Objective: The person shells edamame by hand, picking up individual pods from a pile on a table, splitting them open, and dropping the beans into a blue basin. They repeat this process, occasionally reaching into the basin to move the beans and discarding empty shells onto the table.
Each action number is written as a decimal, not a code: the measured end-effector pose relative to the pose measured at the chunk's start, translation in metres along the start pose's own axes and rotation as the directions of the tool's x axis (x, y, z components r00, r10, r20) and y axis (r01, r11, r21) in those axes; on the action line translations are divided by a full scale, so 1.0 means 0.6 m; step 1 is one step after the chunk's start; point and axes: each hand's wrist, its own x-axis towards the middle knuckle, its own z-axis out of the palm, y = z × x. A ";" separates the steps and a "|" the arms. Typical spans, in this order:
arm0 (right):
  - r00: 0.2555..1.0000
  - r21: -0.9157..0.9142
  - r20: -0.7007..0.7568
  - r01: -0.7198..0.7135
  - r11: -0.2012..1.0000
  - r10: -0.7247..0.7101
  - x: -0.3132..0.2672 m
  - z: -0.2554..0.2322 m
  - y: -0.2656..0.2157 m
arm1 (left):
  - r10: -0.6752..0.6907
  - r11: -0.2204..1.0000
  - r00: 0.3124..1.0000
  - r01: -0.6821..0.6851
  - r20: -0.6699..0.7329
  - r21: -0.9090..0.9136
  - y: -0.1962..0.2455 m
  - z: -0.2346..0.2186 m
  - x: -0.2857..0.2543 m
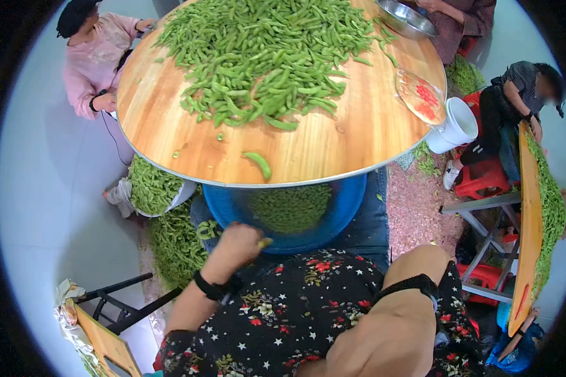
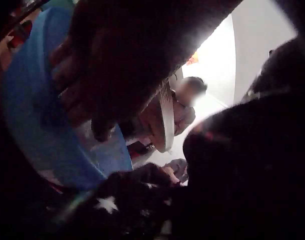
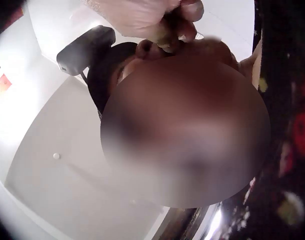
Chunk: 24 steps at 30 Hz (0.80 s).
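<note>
I'm gripping a soybean pod [image 1: 265,242] in my left hand [image 1: 234,247] near the blue basin [image 1: 353,210]; my right hand [image 1: 374,345] is curling, its hold unclear. I'm probably shelling; opening this pod is calling for steady pressure.

No readable text, label, brand, number or sign shows in any view.
</note>
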 end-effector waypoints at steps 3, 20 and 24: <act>0.992 -0.074 -0.023 -0.122 0.990 0.121 -0.028 0.000 -0.036 | -0.010 0.996 0.996 0.002 -0.088 -0.085 -0.054 0.012 0.032; 0.257 -0.067 -0.895 -0.886 0.458 0.366 -0.246 -0.246 0.006 | 0.003 0.999 0.961 0.010 -0.278 0.048 -0.173 0.194 0.294; 0.294 -0.174 -0.914 -0.907 0.385 0.280 -0.255 -0.270 0.014 | 0.150 0.959 0.878 -0.018 -0.454 0.282 -0.168 0.194 0.302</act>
